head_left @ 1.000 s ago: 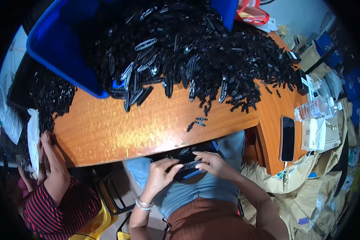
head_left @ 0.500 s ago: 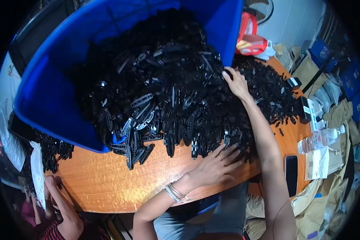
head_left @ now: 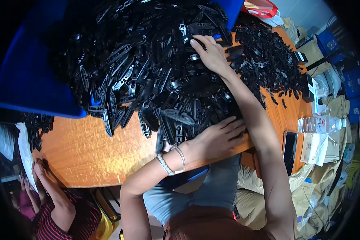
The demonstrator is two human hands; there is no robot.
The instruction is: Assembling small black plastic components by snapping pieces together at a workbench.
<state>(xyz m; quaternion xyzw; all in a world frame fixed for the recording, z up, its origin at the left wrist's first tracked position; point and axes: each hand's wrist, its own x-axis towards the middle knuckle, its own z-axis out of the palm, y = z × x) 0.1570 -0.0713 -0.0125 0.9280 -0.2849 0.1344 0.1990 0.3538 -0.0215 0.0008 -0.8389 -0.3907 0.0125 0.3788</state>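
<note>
wooden table (head_left: 88, 154) | black plastic parts (head_left: 156, 72) under both flat hands, no grip

- Orange-brown wooden table (head_left: 88, 156), glossy top.
- Big heap of black plastic parts (head_left: 168, 80) covers its far half.
- Dark phone (head_left: 289, 147) lies near right edge.
- Clear water bottle (head_left: 320, 124) lies beside it.

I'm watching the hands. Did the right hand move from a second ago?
Yes. The right hand went from the lap, below the wooden table edge, up and away onto the pile of black plastic parts by the blue bin.
</note>
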